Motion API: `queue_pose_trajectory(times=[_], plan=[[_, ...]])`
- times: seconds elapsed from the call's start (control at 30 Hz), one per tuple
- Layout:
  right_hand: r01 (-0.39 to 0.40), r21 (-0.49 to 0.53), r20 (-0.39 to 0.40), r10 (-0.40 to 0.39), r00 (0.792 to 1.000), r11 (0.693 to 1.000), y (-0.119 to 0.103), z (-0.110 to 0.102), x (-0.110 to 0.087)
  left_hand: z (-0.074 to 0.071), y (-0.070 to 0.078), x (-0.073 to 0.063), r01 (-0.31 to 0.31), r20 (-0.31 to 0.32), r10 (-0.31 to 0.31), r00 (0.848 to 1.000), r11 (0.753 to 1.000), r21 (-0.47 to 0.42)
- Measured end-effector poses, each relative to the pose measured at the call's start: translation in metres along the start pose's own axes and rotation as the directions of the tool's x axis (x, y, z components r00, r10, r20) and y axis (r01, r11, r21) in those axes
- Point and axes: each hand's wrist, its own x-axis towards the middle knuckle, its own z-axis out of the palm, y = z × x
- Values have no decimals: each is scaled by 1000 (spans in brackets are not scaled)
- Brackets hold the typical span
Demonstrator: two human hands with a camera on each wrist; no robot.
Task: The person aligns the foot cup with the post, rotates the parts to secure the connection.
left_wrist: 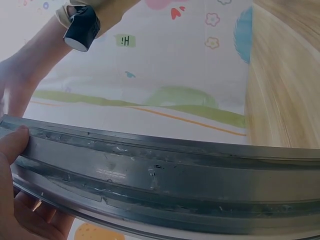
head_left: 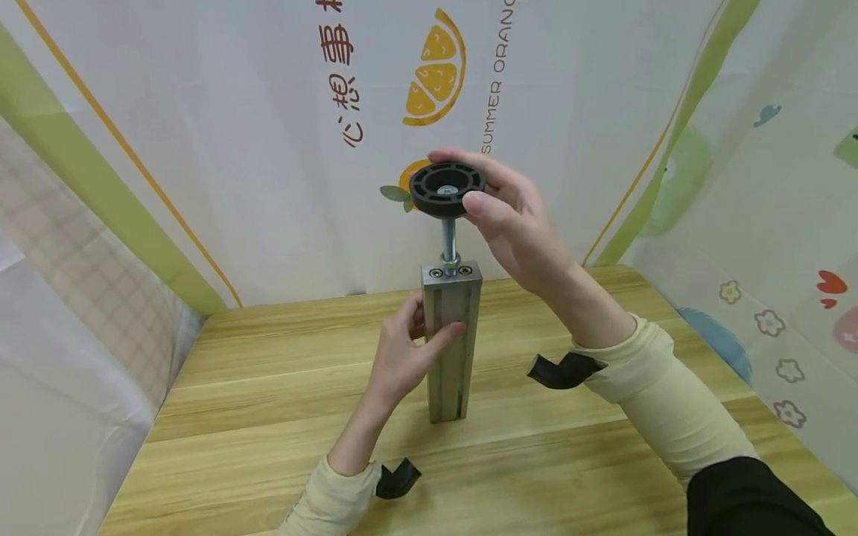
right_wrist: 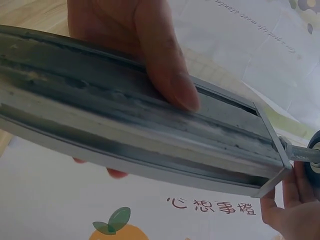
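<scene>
Plainly, the left hand [head_left: 402, 353] gripped a slotted metal bar [head_left: 449, 372], held upright at the wooden table [head_left: 281, 394], while the right hand [head_left: 526, 231] pinched the round black foot [head_left: 436, 203] topping the threaded rod [head_left: 448, 237] at its upper end.

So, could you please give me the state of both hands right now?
Left hand: closed, holding the metal profile.
Right hand: closed, holding the round black foot.

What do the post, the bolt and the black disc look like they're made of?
Post: probably aluminium, dull silver, given its long grooves and grey metallic sheen. Bolt: likely steel, bright and shiny, with visible threads. Disc: matte black, probably moulded plastic given its slotted ring, though hard rubber is possible.
</scene>
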Motion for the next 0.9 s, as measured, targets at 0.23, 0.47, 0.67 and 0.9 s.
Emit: queue_pose_trajectory(times=[0.23,0.47,0.67,0.9], plan=[[27,-104,-152,-42,987,994,-2,5,-4,1,-2,0,-7,6,7,1000,1000,10],[57,-114,-153,-74,986,992,0,9,-4,0,-2,0,-13,3,13,1000,1000,11],[77,5,-21,-77,997,997,10,3,2,0,-2,0,-14,-2,14,1000,1000,6],[13,119,54,-19,998,993,13,-3,4,0,-2,0,-25,0,25,1000,1000,2]])
